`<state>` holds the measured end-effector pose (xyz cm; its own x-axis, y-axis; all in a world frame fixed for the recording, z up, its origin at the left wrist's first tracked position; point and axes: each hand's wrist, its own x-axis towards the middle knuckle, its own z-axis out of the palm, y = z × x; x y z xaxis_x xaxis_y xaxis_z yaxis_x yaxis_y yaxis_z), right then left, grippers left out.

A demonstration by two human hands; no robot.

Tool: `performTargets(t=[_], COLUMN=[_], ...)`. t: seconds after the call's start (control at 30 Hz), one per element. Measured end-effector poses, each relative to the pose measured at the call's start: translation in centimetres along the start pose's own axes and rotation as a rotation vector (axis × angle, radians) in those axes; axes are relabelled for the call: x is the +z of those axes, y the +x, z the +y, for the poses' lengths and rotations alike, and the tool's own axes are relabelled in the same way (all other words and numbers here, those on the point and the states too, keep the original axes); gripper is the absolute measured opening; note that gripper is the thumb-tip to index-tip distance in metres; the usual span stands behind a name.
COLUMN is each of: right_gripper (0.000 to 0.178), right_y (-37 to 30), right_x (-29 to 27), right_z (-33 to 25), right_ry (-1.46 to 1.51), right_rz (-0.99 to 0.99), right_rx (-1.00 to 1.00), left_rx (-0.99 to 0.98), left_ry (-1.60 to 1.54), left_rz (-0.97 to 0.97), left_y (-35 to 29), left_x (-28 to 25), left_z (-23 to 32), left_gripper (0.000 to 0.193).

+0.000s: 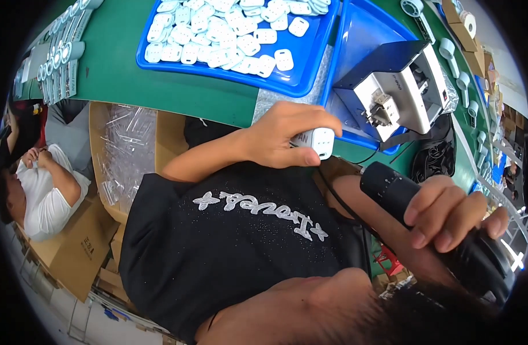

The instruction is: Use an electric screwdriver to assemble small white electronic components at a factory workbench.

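One blue tray lies beyond the left hand, which curls snugly round one white block, long axis crosswise, ported end pointing right. One black cylinder, slanting toward the block, fills the right hand's wrapped fingers.

Top: person wearing black short-sleeved fabric T-shirt
Chest: silvery-white cursive lettering running across, silvery-white star shapes flanking it
Specks: tiny pale dots showing
Neck: thin black cord showing

Brown carton holding clear plastic pieces. Left of it, 1 person in white shirt. White handheld fans on green table.
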<state>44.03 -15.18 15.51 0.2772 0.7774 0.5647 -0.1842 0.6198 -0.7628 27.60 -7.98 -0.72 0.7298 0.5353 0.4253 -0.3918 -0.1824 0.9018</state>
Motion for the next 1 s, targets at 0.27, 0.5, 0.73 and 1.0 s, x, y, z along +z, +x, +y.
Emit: performTargets(t=[0.27, 0.5, 0.73, 1.0], right_gripper=[0.076, 0.078, 0.078, 0.078], right_y=[1.8, 1.4, 2.3, 0.5], right_x=[1.3, 0.5, 0.4, -0.2], right_z=[2.3, 2.1, 3.3, 2.1], right_ry=[0.089, 0.099, 0.158, 0.117], right_rz=[-0.213, -0.263, -0.248, -0.218], right_rx=[0.035, 0.080, 0.148, 0.105], left_rx=[0.088, 0.110, 0.088, 0.107], left_ry=[0.104, 0.100, 0.097, 0.081], left_rz=[-0.024, -0.002, -0.065, -0.044], left_y=[0.8, 0.6, 1.2, 0.7], left_x=[0.2, 0.7, 0.5, 0.2], left_z=[0.0, -0.3, -0.2, -0.5], left_gripper=[0.047, 0.045, 0.045, 0.045])
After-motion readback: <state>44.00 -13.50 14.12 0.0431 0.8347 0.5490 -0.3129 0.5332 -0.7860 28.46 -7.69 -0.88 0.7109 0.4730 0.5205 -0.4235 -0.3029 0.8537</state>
